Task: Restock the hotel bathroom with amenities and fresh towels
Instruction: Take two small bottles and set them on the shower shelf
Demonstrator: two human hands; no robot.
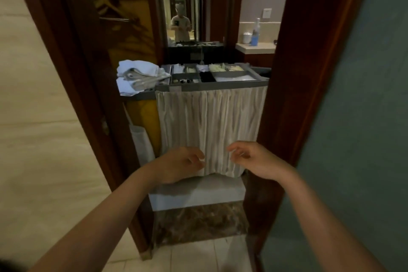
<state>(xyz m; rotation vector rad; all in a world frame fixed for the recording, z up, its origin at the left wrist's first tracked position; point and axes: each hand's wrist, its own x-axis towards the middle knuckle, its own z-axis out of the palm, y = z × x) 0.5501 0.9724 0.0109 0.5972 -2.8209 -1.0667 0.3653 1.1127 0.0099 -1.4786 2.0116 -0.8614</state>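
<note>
A grey housekeeping cart (pixel 212 89) fills the doorway. Its top tray holds compartments of small amenities (pixel 217 68). Crumpled white towels (pixel 141 76) lie on its left end. A pleated pale curtain (pixel 209 126) hangs down the cart's front. My left hand (pixel 178 164) and my right hand (pixel 254 159) are side by side at the curtain's lower hem. Their fingers are loosely curled and apart, with nothing visibly between them. Below the hem a shelf with a pale folded stack (pixel 196 193) shows.
Dark wooden door frames (pixel 293 95) close in on both sides of the cart. A mirror (pixel 181 6) behind it reflects a person. A counter (pixel 256 47) at the back right carries a blue bottle and a cup. A white bag (pixel 141 146) hangs on the cart's left.
</note>
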